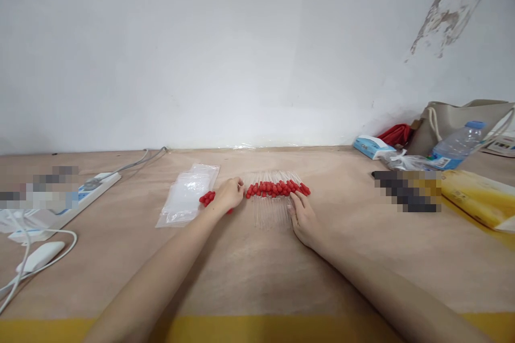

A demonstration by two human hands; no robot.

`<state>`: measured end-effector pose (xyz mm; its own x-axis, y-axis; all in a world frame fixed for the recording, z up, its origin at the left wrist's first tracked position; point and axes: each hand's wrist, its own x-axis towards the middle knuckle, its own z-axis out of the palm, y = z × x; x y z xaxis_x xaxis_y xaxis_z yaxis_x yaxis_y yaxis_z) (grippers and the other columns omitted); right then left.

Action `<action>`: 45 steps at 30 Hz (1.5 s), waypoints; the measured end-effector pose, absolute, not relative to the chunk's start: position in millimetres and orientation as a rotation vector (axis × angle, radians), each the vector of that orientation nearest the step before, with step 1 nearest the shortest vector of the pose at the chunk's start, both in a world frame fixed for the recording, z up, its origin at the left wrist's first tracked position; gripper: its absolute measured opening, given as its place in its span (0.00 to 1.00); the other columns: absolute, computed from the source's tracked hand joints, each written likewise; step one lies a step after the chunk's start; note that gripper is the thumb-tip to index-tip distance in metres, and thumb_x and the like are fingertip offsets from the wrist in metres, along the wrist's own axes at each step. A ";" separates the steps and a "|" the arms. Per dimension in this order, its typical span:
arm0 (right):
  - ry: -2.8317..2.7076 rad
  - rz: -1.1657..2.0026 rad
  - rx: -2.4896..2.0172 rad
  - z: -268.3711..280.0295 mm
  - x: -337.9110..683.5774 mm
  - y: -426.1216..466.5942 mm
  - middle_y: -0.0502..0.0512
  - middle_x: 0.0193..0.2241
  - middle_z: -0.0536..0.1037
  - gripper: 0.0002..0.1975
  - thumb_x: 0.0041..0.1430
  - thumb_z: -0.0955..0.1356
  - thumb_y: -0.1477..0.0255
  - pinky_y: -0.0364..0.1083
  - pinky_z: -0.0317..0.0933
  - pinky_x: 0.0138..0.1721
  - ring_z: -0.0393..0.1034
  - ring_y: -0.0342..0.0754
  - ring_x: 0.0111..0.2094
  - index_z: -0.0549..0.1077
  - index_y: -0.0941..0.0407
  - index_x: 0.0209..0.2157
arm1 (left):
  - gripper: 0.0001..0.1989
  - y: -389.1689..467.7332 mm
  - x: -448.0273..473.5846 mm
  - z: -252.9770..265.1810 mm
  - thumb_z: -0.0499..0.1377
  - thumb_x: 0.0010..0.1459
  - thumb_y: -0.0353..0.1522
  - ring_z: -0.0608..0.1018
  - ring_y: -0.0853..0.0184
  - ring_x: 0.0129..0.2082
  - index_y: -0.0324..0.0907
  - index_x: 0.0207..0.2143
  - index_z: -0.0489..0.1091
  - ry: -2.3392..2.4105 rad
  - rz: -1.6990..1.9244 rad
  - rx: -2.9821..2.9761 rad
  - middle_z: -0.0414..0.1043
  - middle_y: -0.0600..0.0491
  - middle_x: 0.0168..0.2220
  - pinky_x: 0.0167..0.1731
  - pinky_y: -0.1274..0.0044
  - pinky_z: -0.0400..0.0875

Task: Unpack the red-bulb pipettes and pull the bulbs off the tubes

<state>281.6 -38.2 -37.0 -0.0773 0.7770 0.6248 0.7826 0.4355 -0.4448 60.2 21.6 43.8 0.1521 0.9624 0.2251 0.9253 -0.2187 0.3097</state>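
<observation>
A row of small red pieces (277,188) lies across the middle of the table, with thin clear strands (267,217) running out above and below it. At the row's left end is my left hand (230,193), its fingers curled together; what they hold, if anything, is hidden. More red pieces (207,198) lie to the left of that hand, partly covered by it. My right hand (306,220) rests at the row's right end, thumb and fingers apart, fingertips touching the red pieces and strands. Clear plastic bags (189,193) lie in an overlapping pile left of my left hand.
On the left are a white power strip (100,185), cables and a white plug-like block (40,256). A blue tissue pack (372,146), a water bottle (458,144), a grey bag (450,118) and a yellow pack (478,198) stand at right. A wall closes the back.
</observation>
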 end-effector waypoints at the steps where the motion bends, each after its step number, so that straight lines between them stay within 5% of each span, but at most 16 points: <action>1: -1.842 -0.016 -1.330 -35.0 281.9 -39.3 0.69 0.49 0.62 0.20 0.62 0.53 0.67 0.55 0.58 0.50 0.57 0.55 0.52 0.60 0.63 0.50 | 0.08 28.2 61.3 43.8 0.51 0.54 0.32 0.74 0.63 0.34 0.41 0.34 0.68 1.924 0.540 2.267 0.74 0.48 0.33 0.31 0.75 0.65; 8: -1.740 -0.149 -1.562 -24.0 291.1 -52.7 0.62 0.37 0.69 0.13 0.58 0.58 0.67 0.50 0.59 0.38 0.65 0.53 0.39 0.66 0.58 0.40 | 0.10 47.7 69.0 45.7 0.58 0.46 0.33 0.76 0.60 0.33 0.41 0.33 0.66 2.060 0.352 2.034 0.74 0.46 0.35 0.26 0.76 0.65; 12: -1.799 -0.046 -1.567 -22.6 297.9 -53.9 0.57 0.29 0.69 0.07 0.50 0.61 0.76 0.44 0.59 0.30 0.65 0.47 0.30 0.67 0.57 0.33 | 0.11 53.6 71.1 44.1 0.60 0.42 0.32 0.76 0.59 0.31 0.41 0.32 0.66 2.092 0.323 1.973 0.74 0.45 0.33 0.25 0.76 0.64; 18: -1.943 0.041 -1.531 -14.4 290.8 -47.5 0.54 0.23 0.67 0.08 0.46 0.59 0.82 0.42 0.58 0.29 0.64 0.45 0.28 0.64 0.57 0.21 | 0.11 39.3 69.9 49.7 0.53 0.52 0.31 0.75 0.58 0.34 0.39 0.39 0.62 2.092 0.567 2.076 0.71 0.43 0.35 0.30 0.73 0.64; 28: -1.751 0.235 -1.390 -20.1 299.5 -44.4 0.59 0.33 0.72 0.12 0.55 0.59 0.71 0.47 0.61 0.32 0.66 0.48 0.31 0.70 0.60 0.37 | 0.08 -45.7 40.2 24.3 0.46 0.60 0.30 0.70 0.66 0.39 0.42 0.42 0.60 1.337 1.130 2.621 0.65 0.50 0.38 0.38 0.75 0.65; 34: -1.741 0.259 -1.246 -13.4 300.4 -52.1 0.57 0.31 0.72 0.11 0.53 0.63 0.67 0.47 0.61 0.33 0.66 0.47 0.32 0.72 0.57 0.34 | 0.07 -66.8 48.2 11.3 0.48 0.60 0.31 0.70 0.68 0.36 0.41 0.38 0.63 1.199 1.127 2.394 0.64 0.51 0.34 0.38 0.75 0.67; 40: -2.005 0.015 -1.059 2.4 271.6 -75.4 0.53 0.35 0.76 0.16 0.53 0.66 0.62 0.54 0.49 0.46 0.64 0.50 0.41 0.71 0.50 0.44 | 0.06 -73.1 67.4 17.3 0.53 0.57 0.33 0.72 0.67 0.39 0.41 0.37 0.66 1.029 1.132 2.060 0.70 0.51 0.38 0.42 0.74 0.66; 45: -2.025 -0.062 -0.936 -6.3 255.9 -79.0 0.48 0.28 0.77 0.10 0.56 0.65 0.65 0.55 0.40 0.50 0.65 0.45 0.36 0.72 0.49 0.41 | 0.10 -75.0 67.7 14.1 0.55 0.56 0.34 0.73 0.66 0.39 0.41 0.39 0.68 0.975 1.034 2.059 0.72 0.51 0.38 0.43 0.73 0.67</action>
<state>255.9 -79.0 -6.3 -0.3301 0.5923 0.7350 0.6358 0.7150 -0.2906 67.7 -75.0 14.1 0.4186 0.8248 0.3801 0.3316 -0.5285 0.7815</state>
